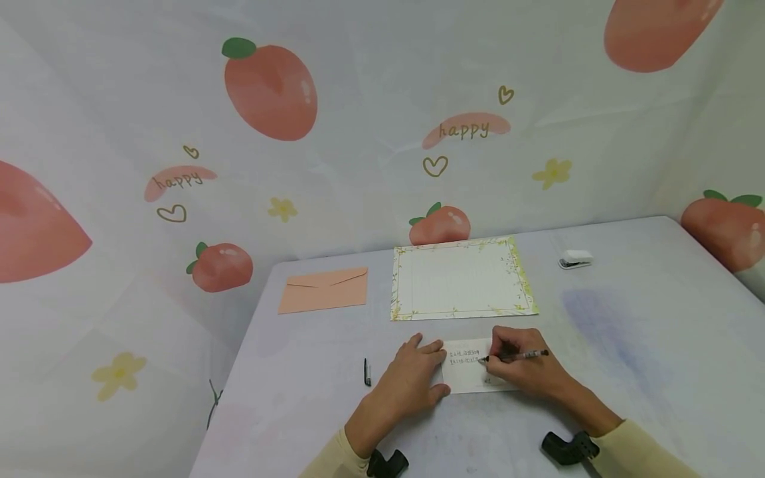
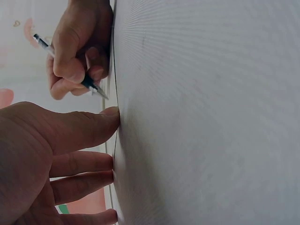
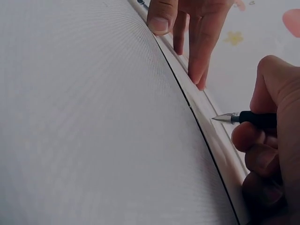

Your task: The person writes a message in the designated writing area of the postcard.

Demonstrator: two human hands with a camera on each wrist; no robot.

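Observation:
A small white card [image 1: 466, 382] with two lines of handwriting lies near the front of the table. My right hand [image 1: 528, 364] pinches a pen [image 1: 528, 355] between thumb and fingers, its tip at the end of the second written line. In the right wrist view the pen's metal tip [image 3: 224, 117] points at the card's surface. My left hand [image 1: 409, 375] rests on the card's left edge with fingers spread and straight. The left wrist view shows the left thumb [image 2: 89, 129] pressing by the card's near edge. Part of the card is hidden under the right hand.
A black pen cap [image 1: 367, 372] lies left of the left hand. Farther back are a peach envelope [image 1: 325, 291] and a large sheet of paper with a floral border [image 1: 457, 282]. A white stapler [image 1: 576, 259] stands at the back right. A printed curtain [image 1: 358, 133] hangs behind the table.

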